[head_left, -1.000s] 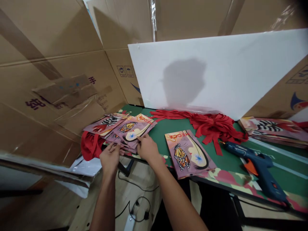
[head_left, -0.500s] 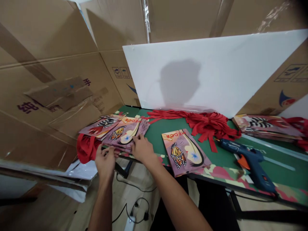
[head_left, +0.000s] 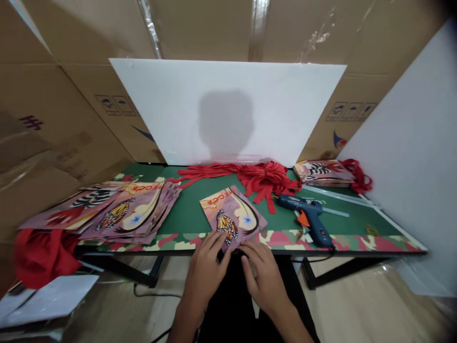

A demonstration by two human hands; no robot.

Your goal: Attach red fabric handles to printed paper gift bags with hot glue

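A flat paper bag [head_left: 228, 216], printed with a butterfly, a pale face and the word MECCA, lies aslant at the table's near edge. My left hand [head_left: 209, 262] rests its outstretched fingers on the bag's near left corner, thumb apart from them. At the near edge of the same bag are the fingertips of my right hand [head_left: 262, 271], its thumb apart and its fingers slightly bent. Neither hand is closed round the bag. To the left lies a fanned stack of matching bags [head_left: 134, 212], with red ribbon loops [head_left: 44, 259] hanging over the table edge.
Red ribbon strips [head_left: 267, 178] lie along the back of the green table [head_left: 185, 209]. A blue glue gun [head_left: 310, 214] and clear glue sticks [head_left: 335, 195] are on the right. Another bag stack [head_left: 323, 172] sits behind them. A white board [head_left: 228, 109] leans against the cardboard wall [head_left: 214, 28].
Both hands have left the bag stack on the left and moved right to the single bag. The camera view has turned right. The glue gun and ribbons look unmoved.
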